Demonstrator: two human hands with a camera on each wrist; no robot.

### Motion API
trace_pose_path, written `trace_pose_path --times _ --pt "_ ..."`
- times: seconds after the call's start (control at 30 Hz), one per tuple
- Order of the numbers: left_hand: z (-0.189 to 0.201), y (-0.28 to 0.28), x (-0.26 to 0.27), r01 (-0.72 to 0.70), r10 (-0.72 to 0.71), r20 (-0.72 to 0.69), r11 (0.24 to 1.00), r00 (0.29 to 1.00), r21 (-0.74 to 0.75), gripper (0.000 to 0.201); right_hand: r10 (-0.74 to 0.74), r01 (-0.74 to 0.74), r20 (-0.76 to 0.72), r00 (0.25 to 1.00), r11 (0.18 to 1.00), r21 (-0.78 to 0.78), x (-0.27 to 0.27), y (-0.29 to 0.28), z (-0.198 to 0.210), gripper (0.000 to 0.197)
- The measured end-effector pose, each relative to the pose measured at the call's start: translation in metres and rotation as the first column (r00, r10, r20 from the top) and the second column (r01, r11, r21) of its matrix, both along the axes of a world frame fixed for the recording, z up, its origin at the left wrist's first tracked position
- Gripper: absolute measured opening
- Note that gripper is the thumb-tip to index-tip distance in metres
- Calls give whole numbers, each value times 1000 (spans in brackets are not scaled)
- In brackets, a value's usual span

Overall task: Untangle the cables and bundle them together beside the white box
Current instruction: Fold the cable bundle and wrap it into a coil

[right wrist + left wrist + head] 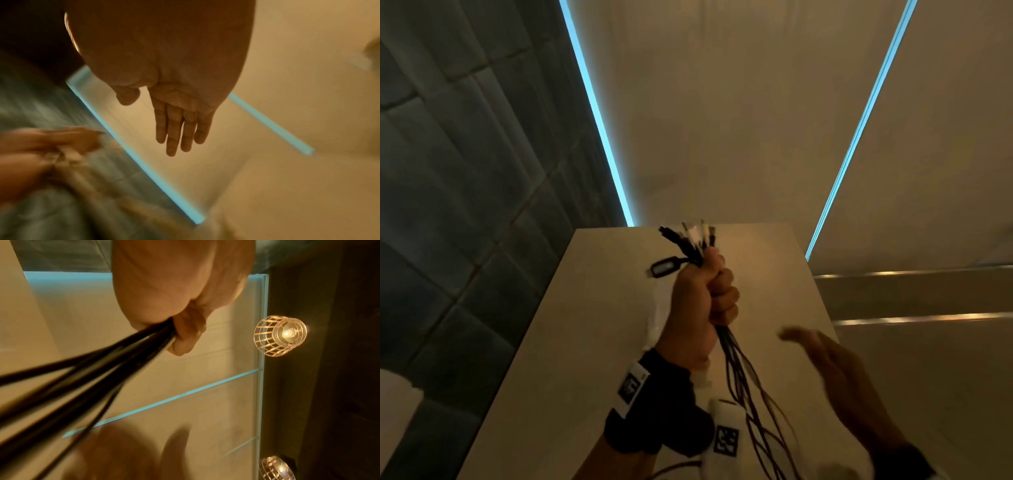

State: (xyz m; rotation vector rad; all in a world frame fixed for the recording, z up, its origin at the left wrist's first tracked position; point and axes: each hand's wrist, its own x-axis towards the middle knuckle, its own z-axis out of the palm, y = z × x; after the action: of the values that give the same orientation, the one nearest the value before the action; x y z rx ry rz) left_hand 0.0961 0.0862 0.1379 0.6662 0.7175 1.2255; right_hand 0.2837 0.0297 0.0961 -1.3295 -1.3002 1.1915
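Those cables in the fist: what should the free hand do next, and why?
Probably bring the right hand in to close around the loose strands below the left hand. The left hand grips the cables near their plug ends, held up above the table, while the strands below fan apart and the right hand hovers open, holding nothing.

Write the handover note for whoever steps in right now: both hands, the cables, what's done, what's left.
Left hand: fist gripped round the cables, raised above the table; plug ends fan out above the fist, the strands hang loose below.
Right hand: open, fingers straight, holding nothing, beside the hanging strands.
Done: cables gathered into one hand.
Left: bundle them and set them down beside the white box, which is not clearly identifiable in these views.
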Motion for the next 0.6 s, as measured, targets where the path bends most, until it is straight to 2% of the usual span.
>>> trace_pose_path --times 0.03,0.07,0.1,0.17,0.23,0.33,0.47,0.6 --pt "-3 -2 9 4 -4 -12 1000 1000 -1 38 70 -70 40 997 997 13 -29 3 11 60" --pt "-6 -3 14 -5 5 -36 1000 999 -1 41 158 -158 9 987 987 13 -50 12 9 61" --pt "-8 -1 14 -21 22 -64 1000 998 2 44 224 -225 -44 973 974 -11 -69 14 12 64" --pt "-11 6 6 -54 55 -89 998 995 11 47 262 -282 -209 942 956 -74 -83 18 13 62" --pt "-13 12 -6 -66 67 -65 998 996 8 41 271 -305 -262 926 948 -96 -85 13 0 54" --pt "-18 14 -12 -104 103 -103 995 989 2 39 312 -330 -196 930 942 -66 -76 6 -18 54" --pt "-20 30 -26 -200 198 -61 980 978 -20 40 352 -387 -196 915 903 -184 -47 -10 -40 45" --pt "-25 44 -46 -248 249 -3 967 969 -54 38 331 -388 -227 916 874 -293 -26 -31 -54 44"
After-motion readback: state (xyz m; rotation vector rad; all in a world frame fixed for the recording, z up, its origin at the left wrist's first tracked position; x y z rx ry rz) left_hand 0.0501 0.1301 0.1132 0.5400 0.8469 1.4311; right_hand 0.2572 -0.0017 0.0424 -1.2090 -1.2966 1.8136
